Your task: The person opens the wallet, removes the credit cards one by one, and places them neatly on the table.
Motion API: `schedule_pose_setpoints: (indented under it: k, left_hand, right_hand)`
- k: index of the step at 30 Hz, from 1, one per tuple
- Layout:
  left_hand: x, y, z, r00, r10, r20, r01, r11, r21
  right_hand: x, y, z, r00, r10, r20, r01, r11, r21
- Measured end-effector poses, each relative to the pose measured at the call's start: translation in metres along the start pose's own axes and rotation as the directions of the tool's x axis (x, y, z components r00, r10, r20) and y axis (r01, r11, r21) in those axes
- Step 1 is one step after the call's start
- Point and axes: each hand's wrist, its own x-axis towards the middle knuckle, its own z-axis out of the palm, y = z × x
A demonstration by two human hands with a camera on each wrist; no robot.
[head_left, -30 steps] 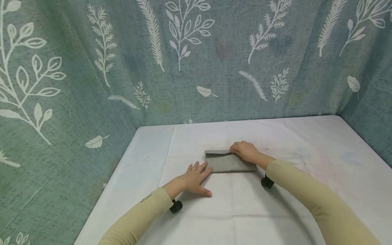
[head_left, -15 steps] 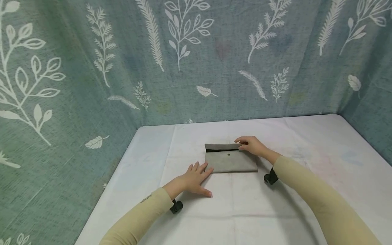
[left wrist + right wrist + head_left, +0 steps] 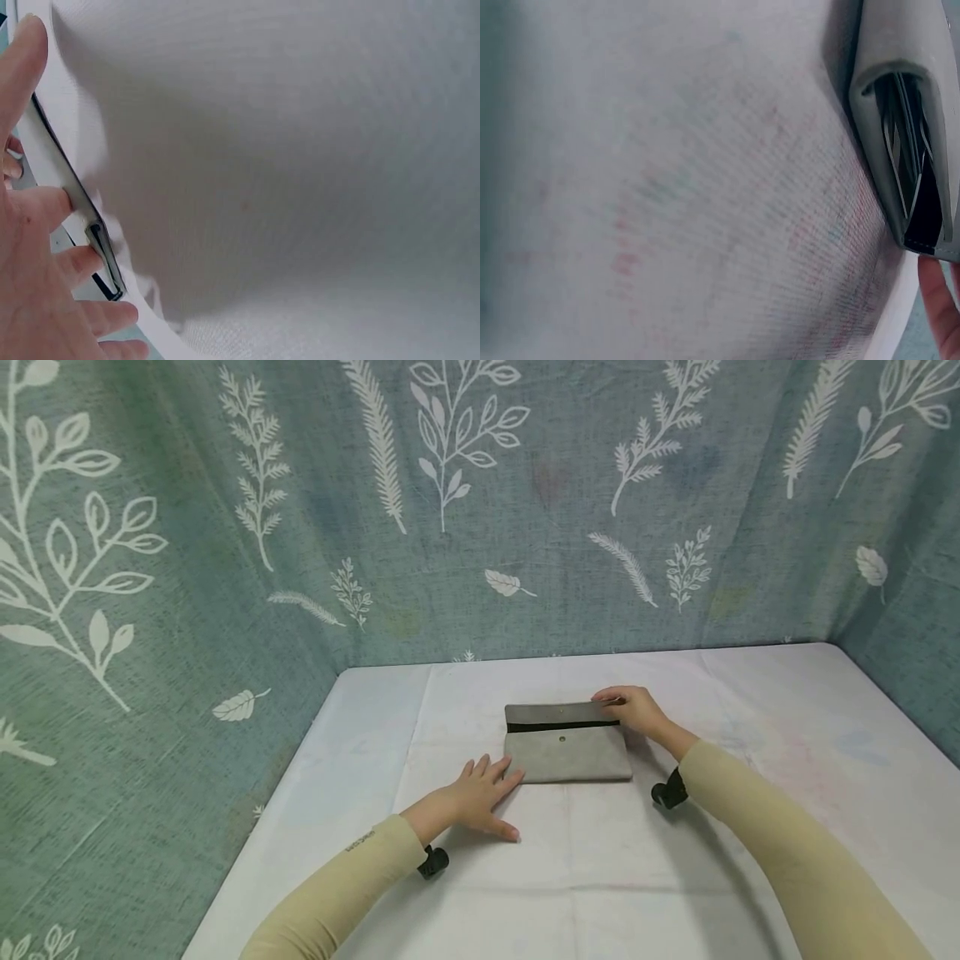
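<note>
Two hands on one grey wallet point(image 3: 567, 762) in my head view; it lies on the tabletop point(image 3: 637, 893), flap point(image 3: 534, 715) raised at the far side, dark slot point(image 3: 562, 725) showing. Left hand point(image 3: 480, 797) spread, fingertips on the near-left corner; right hand point(image 3: 633, 706) pinches the flap's right end. Left wrist view: fingers apart across the wallet's near edge. Right wrist view: layered insides at its end, fingertips at the flap. I'd judge it light, soft, bendy, hardly slippery; I'd hold the flap by its free edge, body pinned at a corner.
</note>
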Motion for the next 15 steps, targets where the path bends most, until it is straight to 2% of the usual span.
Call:
schedule_pose_setpoints:
  k: [8, 11, 12, 15]
  left_hand:
    - [0.001, 0.000, 0.000, 1.000, 0.003, 0.002, -0.003, 1.000, 0.016]
    - [0.000, 0.000, 0.000, 1.000, 0.008, -0.006, -0.008, 1.000, 0.017]
    - [0.000, 0.000, 0.000, 1.000, 0.009, -0.008, -0.008, 1.000, 0.015]
    - [-0.001, 0.000, -0.001, 1.000, 0.006, -0.010, -0.006, 1.000, 0.009]
  right_hand:
    - [0.001, 0.002, -0.002, 0.997, 0.070, -0.010, -0.071, 0.997, -0.024]
    - [0.006, 0.008, -0.002, 0.994, 0.109, -0.006, -0.109, 0.994, -0.024]
    - [0.008, 0.014, -0.001, 0.996, 0.093, -0.007, -0.093, 0.995, -0.022]
    - [0.013, 0.020, 0.000, 0.992, 0.120, 0.025, -0.119, 0.992, -0.051]
